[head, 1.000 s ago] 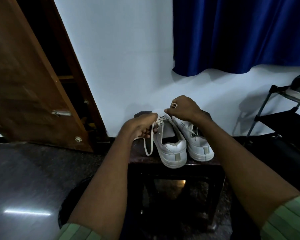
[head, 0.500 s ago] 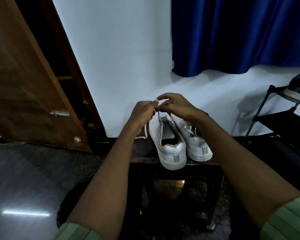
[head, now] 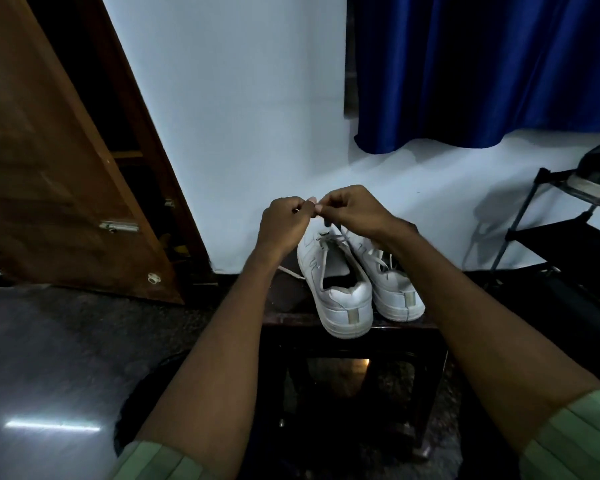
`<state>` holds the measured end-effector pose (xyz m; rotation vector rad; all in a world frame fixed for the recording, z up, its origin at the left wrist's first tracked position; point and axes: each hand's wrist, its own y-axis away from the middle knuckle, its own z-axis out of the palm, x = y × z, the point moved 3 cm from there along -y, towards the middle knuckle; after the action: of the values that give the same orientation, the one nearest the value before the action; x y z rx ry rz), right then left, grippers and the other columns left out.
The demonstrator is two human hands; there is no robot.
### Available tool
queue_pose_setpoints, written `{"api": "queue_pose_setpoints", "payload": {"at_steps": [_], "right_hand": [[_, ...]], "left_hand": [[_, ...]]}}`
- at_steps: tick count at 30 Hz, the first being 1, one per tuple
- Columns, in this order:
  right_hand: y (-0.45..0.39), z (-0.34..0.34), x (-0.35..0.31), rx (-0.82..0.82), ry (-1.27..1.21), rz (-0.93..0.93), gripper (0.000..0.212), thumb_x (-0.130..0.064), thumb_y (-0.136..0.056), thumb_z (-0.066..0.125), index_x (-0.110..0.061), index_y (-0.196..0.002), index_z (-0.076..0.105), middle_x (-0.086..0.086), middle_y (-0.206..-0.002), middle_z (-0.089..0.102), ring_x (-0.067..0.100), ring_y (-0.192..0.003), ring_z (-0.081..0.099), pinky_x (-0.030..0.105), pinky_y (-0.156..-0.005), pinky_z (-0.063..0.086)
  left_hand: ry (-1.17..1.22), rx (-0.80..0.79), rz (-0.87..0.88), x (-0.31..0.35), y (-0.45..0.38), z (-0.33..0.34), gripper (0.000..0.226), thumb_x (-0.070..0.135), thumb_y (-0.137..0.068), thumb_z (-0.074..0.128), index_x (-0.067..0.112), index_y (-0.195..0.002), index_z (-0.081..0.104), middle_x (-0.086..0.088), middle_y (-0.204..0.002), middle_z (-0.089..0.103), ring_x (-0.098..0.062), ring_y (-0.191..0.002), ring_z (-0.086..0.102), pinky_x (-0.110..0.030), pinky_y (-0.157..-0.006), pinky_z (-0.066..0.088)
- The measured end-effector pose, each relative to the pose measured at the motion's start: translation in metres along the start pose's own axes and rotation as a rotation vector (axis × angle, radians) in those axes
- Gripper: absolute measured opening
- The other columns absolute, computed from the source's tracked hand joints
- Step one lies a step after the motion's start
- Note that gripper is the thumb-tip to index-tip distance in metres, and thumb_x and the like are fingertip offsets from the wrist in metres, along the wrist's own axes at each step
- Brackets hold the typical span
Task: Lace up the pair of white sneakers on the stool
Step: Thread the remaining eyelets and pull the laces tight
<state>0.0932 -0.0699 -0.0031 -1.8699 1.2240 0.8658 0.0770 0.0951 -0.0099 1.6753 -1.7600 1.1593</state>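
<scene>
Two white sneakers stand side by side on a dark stool (head: 288,313), heels toward me: the left sneaker (head: 336,289) and the right sneaker (head: 392,289). My left hand (head: 283,223) and my right hand (head: 352,211) are raised above the toe of the left sneaker, fingertips meeting and pinching a white lace (head: 328,233) that runs down to that shoe's eyelets. A loose lace end (head: 291,271) lies on the stool beside the left sneaker. The fingertips hide the lace tips.
A brown wooden door (head: 59,174) stands open at the left. Behind the stool is a white wall (head: 239,116), with a blue curtain (head: 482,71) at the upper right. A black metal rack (head: 565,230) with a cap stands at the right. The floor is dark and glossy.
Both hands rose from beside the left sneaker and came together above its toe. The lace that hung in a loop from my left hand is now drawn up between the fingertips.
</scene>
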Motion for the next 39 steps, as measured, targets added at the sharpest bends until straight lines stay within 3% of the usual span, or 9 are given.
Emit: {"api": "queue_pose_setpoints", "payload": {"at_steps": [6, 10, 12, 14, 18, 22, 25, 33, 39], "right_hand": [[0.002, -0.016, 0.014, 0.502, 0.07, 0.263, 0.02, -0.013, -0.092, 0.063, -0.017, -0.082, 0.079, -0.008, -0.086, 0.076, 0.016, -0.085, 0.072, 0.029, -0.074, 0.058], [0.001, -0.013, 0.01, 0.202, 0.178, 0.075, 0.031, -0.024, -0.087, 0.077, -0.025, -0.118, 0.073, -0.009, -0.103, 0.077, 0.011, -0.101, 0.069, 0.036, -0.092, 0.052], [0.003, -0.005, 0.002, 0.077, 0.109, -0.012, 0.01, -0.021, -0.091, 0.075, -0.021, -0.1, 0.08, -0.007, -0.082, 0.078, 0.002, -0.08, 0.069, 0.032, -0.083, 0.053], [0.003, -0.004, -0.001, 0.101, 0.132, -0.058, 0.016, -0.021, -0.094, 0.072, -0.02, -0.08, 0.08, -0.007, -0.066, 0.073, -0.001, -0.063, 0.064, 0.034, -0.078, 0.054], [0.0, -0.007, 0.004, 0.13, 0.076, 0.04, 0.017, -0.024, -0.09, 0.068, -0.019, -0.078, 0.078, -0.001, -0.071, 0.074, 0.02, -0.073, 0.07, 0.047, -0.084, 0.056], [0.001, -0.021, 0.009, 0.459, 0.38, 0.227, 0.019, -0.019, -0.084, 0.058, -0.012, -0.075, 0.073, 0.001, -0.078, 0.073, 0.026, -0.086, 0.064, 0.041, -0.088, 0.037], [0.007, -0.03, 0.014, 0.553, 0.436, 0.322, 0.017, -0.021, -0.08, 0.055, -0.012, -0.069, 0.064, 0.006, -0.073, 0.069, 0.031, -0.083, 0.063, 0.041, -0.09, 0.043], [0.008, -0.029, 0.016, 0.466, 0.608, 0.232, 0.021, -0.02, -0.077, 0.066, -0.012, -0.095, 0.072, 0.007, -0.099, 0.07, 0.034, -0.108, 0.056, 0.039, -0.087, 0.045], [0.014, -0.008, 0.001, 0.177, 0.331, 0.043, 0.015, -0.019, -0.075, 0.071, -0.019, -0.065, 0.06, -0.003, -0.064, 0.058, 0.017, -0.066, 0.055, 0.029, -0.062, 0.038]], "left_hand": [[0.056, 0.002, -0.055, -0.002, 0.0, -0.004, 0.04, 0.039, -0.104, 0.056, 0.012, -0.08, 0.074, 0.014, -0.039, 0.046, -0.002, -0.044, 0.046, -0.027, -0.06, 0.036], [0.056, -0.025, -0.036, -0.001, 0.0, -0.003, 0.036, 0.039, -0.102, 0.059, 0.018, -0.077, 0.074, 0.009, -0.047, 0.052, -0.004, -0.047, 0.045, -0.028, -0.06, 0.036], [0.047, -0.044, -0.021, 0.0, 0.001, 0.002, 0.037, 0.042, -0.1, 0.06, 0.02, -0.073, 0.073, -0.01, -0.063, 0.06, -0.013, -0.057, 0.047, -0.031, -0.064, 0.038], [0.07, -0.06, -0.027, 0.001, 0.002, 0.005, 0.038, 0.046, -0.098, 0.06, 0.022, -0.072, 0.074, -0.015, -0.067, 0.058, -0.016, -0.059, 0.046, -0.032, -0.064, 0.038], [0.116, -0.083, -0.034, 0.002, 0.003, 0.005, 0.039, 0.047, -0.097, 0.061, 0.025, -0.066, 0.071, -0.013, -0.067, 0.054, -0.016, -0.063, 0.049, -0.031, -0.065, 0.039], [0.15, -0.126, -0.041, 0.001, 0.004, 0.003, 0.039, 0.042, -0.101, 0.059, 0.022, -0.07, 0.07, -0.002, -0.064, 0.045, -0.014, -0.053, 0.038, -0.027, -0.055, 0.034], [0.309, -0.171, -0.131, 0.003, 0.004, 0.002, 0.032, 0.034, -0.105, 0.056, 0.017, -0.081, 0.069, 0.006, -0.065, 0.046, -0.009, -0.046, 0.035, -0.019, -0.046, 0.031], [0.74, -0.336, -0.259, 0.0, 0.001, 0.012, 0.016, 0.02, -0.109, 0.051, 0.02, -0.114, 0.066, 0.007, -0.082, 0.071, -0.01, -0.07, 0.059, -0.024, -0.066, 0.043], [0.668, -0.225, -0.23, 0.003, 0.004, 0.02, 0.009, 0.021, -0.107, 0.057, 0.022, -0.109, 0.065, 0.0, -0.103, 0.081, -0.001, -0.063, 0.057, -0.026, -0.065, 0.037]]}}
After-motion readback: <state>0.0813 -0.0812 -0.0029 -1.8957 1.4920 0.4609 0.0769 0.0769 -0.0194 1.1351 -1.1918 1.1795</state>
